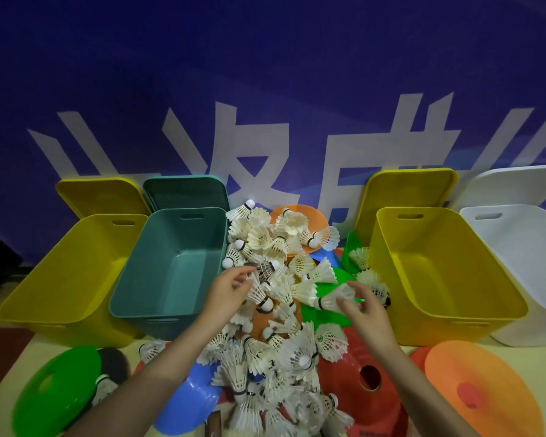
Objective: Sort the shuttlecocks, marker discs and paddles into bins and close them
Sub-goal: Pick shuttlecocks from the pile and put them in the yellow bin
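While the shuttlecock pile [275, 326] sprawls down the middle over coloured discs [364, 384], the left hand [230, 287] at 11 o'clock of it pinches one shuttlecock [259, 293], and the right hand [358, 305] at 2 o'clock curls round another [333, 298]. Beyond stand four open bins: yellow [67, 279], teal [171, 263], yellow [442, 272], white [517, 247].

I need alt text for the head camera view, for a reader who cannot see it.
A person's left hand and right hand each grasp a white shuttlecock from a pile mixed with coloured marker discs. Four open, empty-looking bins flank it: yellow and teal left, yellow and white right.
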A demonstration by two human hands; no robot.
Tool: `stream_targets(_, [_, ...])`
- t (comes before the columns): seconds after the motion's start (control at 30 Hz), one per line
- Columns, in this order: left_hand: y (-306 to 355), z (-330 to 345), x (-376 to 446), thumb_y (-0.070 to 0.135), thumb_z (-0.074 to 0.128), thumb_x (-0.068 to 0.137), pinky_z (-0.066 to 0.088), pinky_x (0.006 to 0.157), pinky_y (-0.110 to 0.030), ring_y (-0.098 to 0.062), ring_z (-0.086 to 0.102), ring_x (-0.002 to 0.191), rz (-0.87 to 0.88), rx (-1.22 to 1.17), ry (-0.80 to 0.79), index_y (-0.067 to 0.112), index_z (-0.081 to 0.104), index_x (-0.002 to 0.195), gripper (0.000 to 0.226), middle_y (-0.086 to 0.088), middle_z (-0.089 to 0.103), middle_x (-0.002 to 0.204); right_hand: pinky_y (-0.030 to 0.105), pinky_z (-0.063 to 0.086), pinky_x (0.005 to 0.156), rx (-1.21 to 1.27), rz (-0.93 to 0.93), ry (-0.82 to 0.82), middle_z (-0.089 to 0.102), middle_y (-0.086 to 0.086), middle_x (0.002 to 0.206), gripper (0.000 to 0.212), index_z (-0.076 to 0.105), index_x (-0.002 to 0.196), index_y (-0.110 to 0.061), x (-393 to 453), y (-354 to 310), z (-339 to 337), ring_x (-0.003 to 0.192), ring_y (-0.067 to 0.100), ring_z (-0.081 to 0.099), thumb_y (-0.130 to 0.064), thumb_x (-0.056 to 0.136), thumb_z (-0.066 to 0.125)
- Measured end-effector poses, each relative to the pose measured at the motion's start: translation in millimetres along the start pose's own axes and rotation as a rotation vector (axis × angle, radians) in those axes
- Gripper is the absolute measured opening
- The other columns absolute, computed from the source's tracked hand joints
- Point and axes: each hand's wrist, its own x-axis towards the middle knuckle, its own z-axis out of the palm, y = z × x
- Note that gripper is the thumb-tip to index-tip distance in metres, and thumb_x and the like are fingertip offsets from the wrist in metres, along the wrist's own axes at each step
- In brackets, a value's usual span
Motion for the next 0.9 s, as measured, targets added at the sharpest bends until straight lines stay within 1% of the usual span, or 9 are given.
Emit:
stream_targets(0.1, [14,-2,0,0.008,0.059,0.091,0.050,0.071,-0.015,-0.007,0.059,0.086,0.060,-0.035,-0.012,0.024,0.066,0.114,0.029,0.004,0.065,0.097,0.023,0.042,0.077,0.066,0.021,0.022,0.053,-0.001,0.126,0.041,0.052,0.130,-0.022,-7,-1,-4,0.109,0.015,0.052,-0.030,0.091,0.062])
stream_targets(0.23, [39,9,4,0.009,0.059,0.090,0.051,0.076,-0.016,-0.003,0.059,0.086,0.176,-0.092,-0.074,0.030,0.065,0.110,0.030,0.011,0.065,0.099,0.025,0.041,0.080,0.145,0.029,0.128,0.058,0.000,0.116,0.040,0.057,0.122,-0.024,-13,-4,-19,0.105,0.017,0.055,-0.038,0.086,0.066])
stream_targets(0.37, [69,41,15,0.010,0.060,0.090,0.051,0.077,-0.016,-0.004,0.059,0.086,0.288,-0.134,-0.152,0.033,0.066,0.108,0.030,0.007,0.066,0.096,0.016,0.045,0.070,0.205,0.045,0.249,0.060,-0.003,0.110,0.028,0.058,0.118,-0.021,-18,-3,-54,0.091,0.005,0.058,-0.023,0.091,0.064])
stream_targets(0.5, [108,92,26,0.010,0.060,0.091,0.049,0.075,-0.016,-0.005,0.059,0.086,0.359,-0.164,-0.235,0.030,0.068,0.106,0.026,0.005,0.065,0.093,0.008,0.046,0.062,0.227,0.047,0.345,0.058,-0.006,0.106,0.025,0.057,0.117,-0.018,-17,7,-108,0.084,-0.005,0.057,-0.021,0.093,0.060])
stream_targets(0.6, [140,137,37,0.011,0.059,0.091,0.047,0.071,-0.016,-0.005,0.057,0.081,0.419,-0.147,-0.302,0.024,0.069,0.107,0.023,0.003,0.063,0.088,0.016,0.046,0.065,0.199,0.046,0.428,0.059,-0.002,0.107,0.026,0.058,0.117,-0.018,-2,23,-153,0.087,0.000,0.058,-0.023,0.092,0.062])
stream_targets(0.67, [159,167,47,0.011,0.059,0.091,0.044,0.068,-0.016,-0.007,0.056,0.080,0.441,-0.121,-0.326,0.024,0.069,0.107,0.023,0.000,0.062,0.088,0.024,0.049,0.070,0.190,0.042,0.457,0.060,-0.002,0.108,0.030,0.059,0.117,-0.018,12,38,-183,0.094,0.008,0.059,-0.028,0.089,0.066])
stream_targets(0.73, [175,199,61,0.011,0.057,0.092,0.043,0.065,-0.015,-0.011,0.057,0.080,0.425,-0.095,-0.346,0.023,0.069,0.107,0.022,-0.003,0.061,0.090,0.029,0.050,0.076,0.178,0.045,0.475,0.061,-0.004,0.105,0.027,0.059,0.114,-0.019,26,52,-208,0.099,0.015,0.059,-0.026,0.089,0.067])
stream_targets(0.83, [189,251,84,0.011,0.056,0.092,0.042,0.061,-0.017,-0.011,0.055,0.073,0.381,-0.037,-0.362,0.020,0.069,0.107,0.022,0.001,0.059,0.082,0.024,0.048,0.076,0.143,0.063,0.450,0.061,-0.007,0.105,0.025,0.059,0.115,-0.019,44,72,-235,0.100,0.013,0.058,-0.022,0.090,0.064])
stream_targets(0.9, [189,286,100,0.010,0.056,0.091,0.038,0.057,-0.014,-0.005,0.050,0.065,0.359,0.047,-0.374,0.018,0.069,0.106,0.021,0.007,0.055,0.076,0.024,0.049,0.078,0.116,0.070,0.403,0.061,-0.009,0.107,0.030,0.058,0.116,-0.021,56,85,-245,0.100,0.008,0.059,-0.031,0.088,0.064])
